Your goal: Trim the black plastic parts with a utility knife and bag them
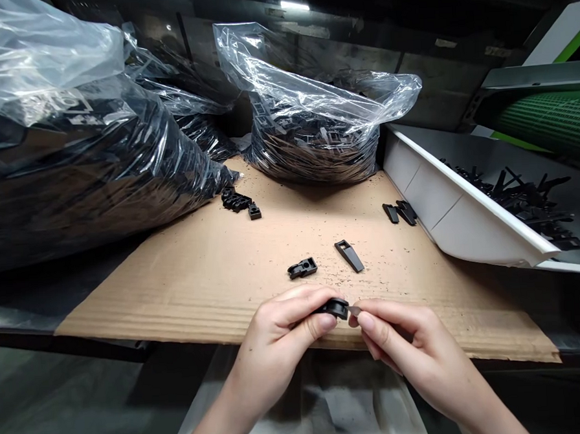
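Above the front edge of the cardboard, my left hand is closed round a small black plastic part with a rounded end. Between the thumb and fingers of my right hand is a thin pointed metal blade. Its tip meets the rounded end of the part; whether it cuts in, I cannot tell. Just beyond my hands lie a similar black part and a tapered black piece with a square opening. My fingers hide the rest of the held part and the blade's back end.
Cardboard covers the worktop, with dark shavings scattered on it. A large clear bag of black parts stands left, another bag at the back. Black parts lie beside the left bag, tapered pieces near the white bin.
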### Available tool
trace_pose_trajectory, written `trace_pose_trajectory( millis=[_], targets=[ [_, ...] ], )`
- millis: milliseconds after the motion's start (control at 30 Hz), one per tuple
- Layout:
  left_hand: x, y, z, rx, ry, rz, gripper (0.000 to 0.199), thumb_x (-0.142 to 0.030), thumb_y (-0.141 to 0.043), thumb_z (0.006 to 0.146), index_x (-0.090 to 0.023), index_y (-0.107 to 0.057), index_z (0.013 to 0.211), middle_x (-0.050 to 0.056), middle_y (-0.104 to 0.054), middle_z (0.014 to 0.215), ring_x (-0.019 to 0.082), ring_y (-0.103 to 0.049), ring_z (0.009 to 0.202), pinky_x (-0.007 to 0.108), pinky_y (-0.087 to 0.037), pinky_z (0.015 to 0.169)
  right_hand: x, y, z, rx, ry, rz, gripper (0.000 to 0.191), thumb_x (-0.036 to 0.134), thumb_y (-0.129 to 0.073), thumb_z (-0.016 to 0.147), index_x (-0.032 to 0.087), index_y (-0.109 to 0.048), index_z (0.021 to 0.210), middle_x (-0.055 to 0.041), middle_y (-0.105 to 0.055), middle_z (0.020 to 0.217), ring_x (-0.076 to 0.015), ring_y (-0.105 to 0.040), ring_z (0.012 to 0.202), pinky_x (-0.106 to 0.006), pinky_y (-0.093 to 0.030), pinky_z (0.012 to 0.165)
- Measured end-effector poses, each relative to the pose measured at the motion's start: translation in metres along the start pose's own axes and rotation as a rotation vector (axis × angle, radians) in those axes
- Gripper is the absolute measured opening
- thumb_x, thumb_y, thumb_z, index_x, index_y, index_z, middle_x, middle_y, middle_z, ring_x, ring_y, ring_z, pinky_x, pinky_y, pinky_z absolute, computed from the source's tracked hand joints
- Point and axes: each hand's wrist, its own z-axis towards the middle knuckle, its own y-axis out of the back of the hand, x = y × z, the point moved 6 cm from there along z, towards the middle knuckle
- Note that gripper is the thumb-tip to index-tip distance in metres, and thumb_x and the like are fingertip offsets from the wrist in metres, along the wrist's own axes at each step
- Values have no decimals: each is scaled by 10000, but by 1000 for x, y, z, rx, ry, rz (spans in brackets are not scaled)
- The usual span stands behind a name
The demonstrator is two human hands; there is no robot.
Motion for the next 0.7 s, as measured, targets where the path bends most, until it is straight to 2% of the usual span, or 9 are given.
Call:
trace_pose_trajectory(
  millis=[233, 300, 400, 467, 500, 567, 700],
  targets=[
    [2, -1, -1, 18, 0, 16, 180, -119, -560, 811, -242, -677, 874, -31, -659, 883, 119, -596, 844, 163, -446, 759, -3, -5, -2, 20, -11, 114, 309, 290, -425, 860, 158, -476, 585, 45, -395, 527, -65, -334, 471, -195, -248, 426],
    [1, -1, 0, 19, -7, 31, 169, -120, -562, 808, -228, -680, 863, -20, -662, 877, 127, -599, 840, 172, -452, 752, -11, -8, 1, 128, -86, 296, 288, 297, -443, 856, 150, -507, 617, 56, -398, 504, -44, -296, 422, -181, -210, 389],
    [-2, -1, 1, 3, -36, 69, 161, -123, -568, 798, -207, -687, 866, 5, -671, 897, 159, -602, 871, 210, -463, 769, -18, -18, 1, 424, -238, 663, 222, 298, -482, 835, 137, -577, 716, 74, -412, 453, -17, -212, 332, -161, -143, 325],
    [-3, 0, 1, -20, -56, 91, 166, -116, -574, 787, -202, -691, 868, 15, -672, 919, 174, -602, 894, 233, -469, 789, -17, -22, -3, 573, -280, 768, 214, 294, -511, 814, 126, -611, 727, 66, -441, 442, -10, -205, 307, -156, -144, 308],
    [-4, 0, 1, -34, -69, 95, 175, -107, -577, 781, -202, -691, 872, 17, -671, 930, 177, -600, 906, 238, -471, 797, -15, -21, -4, 593, -276, 766, 219, 302, -520, 807, 124, -618, 725, 60, -452, 445, -10, -212, 304, -156, -153, 309],
    [-4, 0, 1, -55, -101, 101, 208, -74, -577, 769, -209, -691, 878, 13, -668, 939, 172, -597, 923, 234, -469, 817, -13, -17, -6, 486, -235, 690, 235, 337, -513, 808, 136, -609, 733, 55, -466, 462, -16, -240, 317, -158, -181, 324],
    [-3, 0, -3, -99, -185, 148, 317, 17, -547, 751, -223, -683, 907, -4, -665, 980, 149, -590, 958, 210, -442, 873, -10, 7, -11, -108, -42, 167, 271, 347, -460, 840, 169, -548, 655, 31, -487, 533, -63, -368, 419, -187, -283, 394]
  ],
)
